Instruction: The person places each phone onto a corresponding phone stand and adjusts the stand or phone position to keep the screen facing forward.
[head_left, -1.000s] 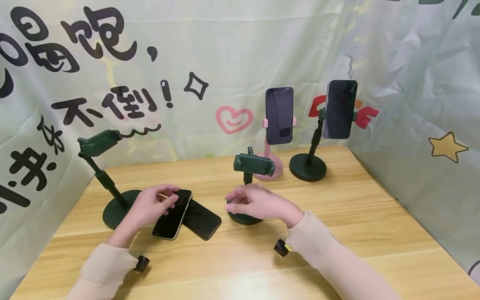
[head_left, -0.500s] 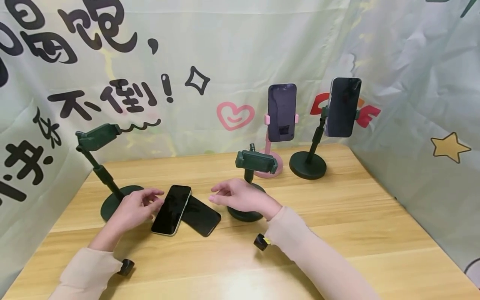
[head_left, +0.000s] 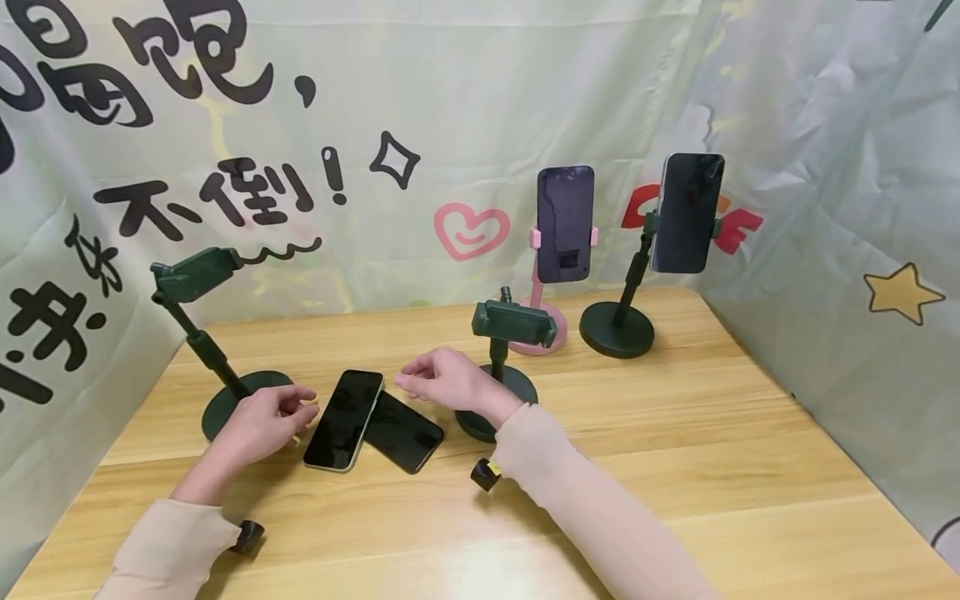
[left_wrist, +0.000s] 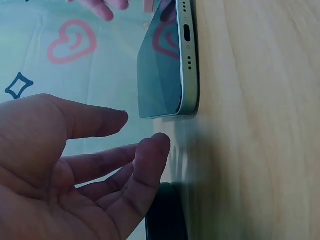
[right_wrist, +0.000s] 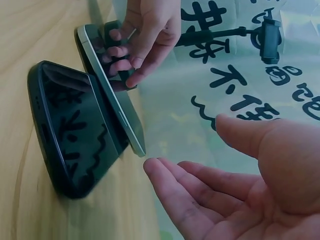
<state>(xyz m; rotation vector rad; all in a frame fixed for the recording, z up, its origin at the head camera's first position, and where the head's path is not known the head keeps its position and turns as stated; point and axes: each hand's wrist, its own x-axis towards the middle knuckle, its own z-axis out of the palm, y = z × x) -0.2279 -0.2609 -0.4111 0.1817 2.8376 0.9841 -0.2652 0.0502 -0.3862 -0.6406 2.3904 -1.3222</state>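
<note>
Two phones lie on the table between my hands: a light-edged phone (head_left: 345, 421) rests partly on top of a black phone (head_left: 405, 433). Just left of the light-edged phone is my left hand (head_left: 262, 423), its fingers loosely bent with nothing in them. My right hand (head_left: 446, 383) hovers behind the black phone, fingers relaxed and holding nothing. In the left wrist view, a gap separates my fingertips from the light-edged phone (left_wrist: 189, 65). The right wrist view shows the thumb and fingers apart, near the upper phone's corner.
A dark green phone stand (head_left: 213, 358) is behind my left hand. Another green stand (head_left: 513, 323) rises behind my right wrist, which hides part of its base. Farther back, a pink stand (head_left: 551, 329) and a green stand (head_left: 617, 329) each hold a phone upright.
My left hand has drawn back leftward from over the light-edged phone. My right hand has moved left, from in front of the middle stand toward the phones. Both phones stay in place.
</note>
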